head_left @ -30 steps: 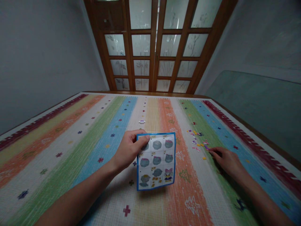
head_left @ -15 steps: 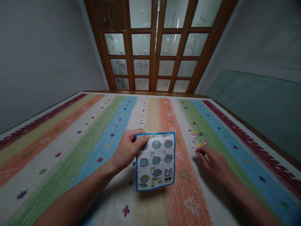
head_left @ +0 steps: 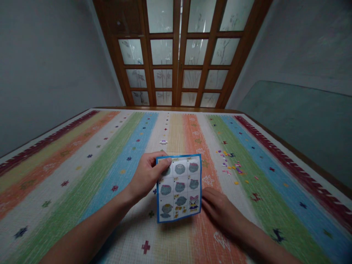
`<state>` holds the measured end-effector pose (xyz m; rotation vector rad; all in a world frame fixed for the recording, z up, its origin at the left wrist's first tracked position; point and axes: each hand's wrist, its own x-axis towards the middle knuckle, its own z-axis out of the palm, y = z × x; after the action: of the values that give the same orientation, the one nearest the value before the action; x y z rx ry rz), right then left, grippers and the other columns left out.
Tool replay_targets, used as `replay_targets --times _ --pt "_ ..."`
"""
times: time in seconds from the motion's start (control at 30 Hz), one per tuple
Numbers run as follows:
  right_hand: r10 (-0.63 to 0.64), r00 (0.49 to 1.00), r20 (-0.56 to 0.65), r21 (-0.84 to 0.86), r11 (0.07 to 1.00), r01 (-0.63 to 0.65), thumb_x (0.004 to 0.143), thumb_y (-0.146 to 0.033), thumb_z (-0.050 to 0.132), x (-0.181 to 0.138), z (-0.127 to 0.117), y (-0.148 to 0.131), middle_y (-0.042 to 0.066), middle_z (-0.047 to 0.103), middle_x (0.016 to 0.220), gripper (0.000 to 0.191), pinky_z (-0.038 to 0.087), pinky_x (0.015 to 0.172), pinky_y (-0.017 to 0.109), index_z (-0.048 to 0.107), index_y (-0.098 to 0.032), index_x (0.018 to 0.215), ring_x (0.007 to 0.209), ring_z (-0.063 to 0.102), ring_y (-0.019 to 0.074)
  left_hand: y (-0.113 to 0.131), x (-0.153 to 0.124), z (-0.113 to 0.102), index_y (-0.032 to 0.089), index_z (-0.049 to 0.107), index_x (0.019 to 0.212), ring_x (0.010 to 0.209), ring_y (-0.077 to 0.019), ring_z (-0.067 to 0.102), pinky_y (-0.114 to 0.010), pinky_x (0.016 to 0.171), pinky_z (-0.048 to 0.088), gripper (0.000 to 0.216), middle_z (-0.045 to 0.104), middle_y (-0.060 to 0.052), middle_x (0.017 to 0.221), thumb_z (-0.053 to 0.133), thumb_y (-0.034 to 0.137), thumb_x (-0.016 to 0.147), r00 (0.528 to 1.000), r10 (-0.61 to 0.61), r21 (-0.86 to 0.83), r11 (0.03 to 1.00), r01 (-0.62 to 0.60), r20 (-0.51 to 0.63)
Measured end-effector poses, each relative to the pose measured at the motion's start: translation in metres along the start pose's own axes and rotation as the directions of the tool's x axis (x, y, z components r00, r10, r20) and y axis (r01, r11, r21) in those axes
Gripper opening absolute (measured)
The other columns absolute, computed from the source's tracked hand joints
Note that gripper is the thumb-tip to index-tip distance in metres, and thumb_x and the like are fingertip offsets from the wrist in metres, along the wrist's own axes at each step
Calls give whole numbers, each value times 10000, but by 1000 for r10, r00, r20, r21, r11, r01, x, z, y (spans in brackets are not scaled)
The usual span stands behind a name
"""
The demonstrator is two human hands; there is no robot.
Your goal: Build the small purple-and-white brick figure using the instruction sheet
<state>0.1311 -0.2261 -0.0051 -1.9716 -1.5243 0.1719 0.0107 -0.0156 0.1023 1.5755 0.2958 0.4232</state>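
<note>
My left hand (head_left: 148, 172) pinches the top left corner of an instruction sheet (head_left: 183, 190), thumb in front. The sheet has a blue border and a grid of building steps with grey block shapes; a pink-bowed figure fills its last square. At the sheet's lower right edge is my right hand (head_left: 221, 209), its fingers curled together and their tips hidden behind the paper. Whatever those fingers hold, if anything, is out of sight. Small loose building pieces (head_left: 238, 170), yellow, purple, pink and white, are scattered to the right. Beyond the sheet lies a small white and purple piece (head_left: 163, 142).
A striped, patterned cloth (head_left: 104, 176) covers the table. Wooden doors with glass panes (head_left: 176, 66) stand past its far edge. A pale green panel (head_left: 299, 124) leans or stands along the right wall.
My right hand has moved left and towards me, from beside the loose pieces to the sheet's right edge. More pieces now show where it was. My left hand keeps holding the sheet.
</note>
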Motion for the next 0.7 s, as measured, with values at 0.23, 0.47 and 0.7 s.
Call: replay_targets --times 0.23,0.47,0.7 --pt "277 884 -376 -236 894 -381 806 -285 474 38 -71 78 109 704 795 230 490 641 334 673 -171 783 677 639 222 0 -1 0 157 492 564 398 -65 396 -174 371 275 264 454 50 470 575 342 732 1000 14 3 1000 -14 -23" --pt "437 852 -288 -306 801 -514 709 -190 550 51 -81 120 103 722 746 133 474 641 315 676 -176 670 686 663 244 0 0 1 154 494 564 402 -66 395 -176 372 271 270 453 47 474 575 355 726 1000 4 2 1000 -4 -31" --pt "447 857 -257 -338 789 -513 692 -143 538 57 -78 127 90 703 673 126 437 584 280 633 -182 619 622 644 218 2 0 1 156 481 556 405 -62 382 -176 372 267 266 435 51 473 571 338 728 1000 17 9 1000 -16 -18"
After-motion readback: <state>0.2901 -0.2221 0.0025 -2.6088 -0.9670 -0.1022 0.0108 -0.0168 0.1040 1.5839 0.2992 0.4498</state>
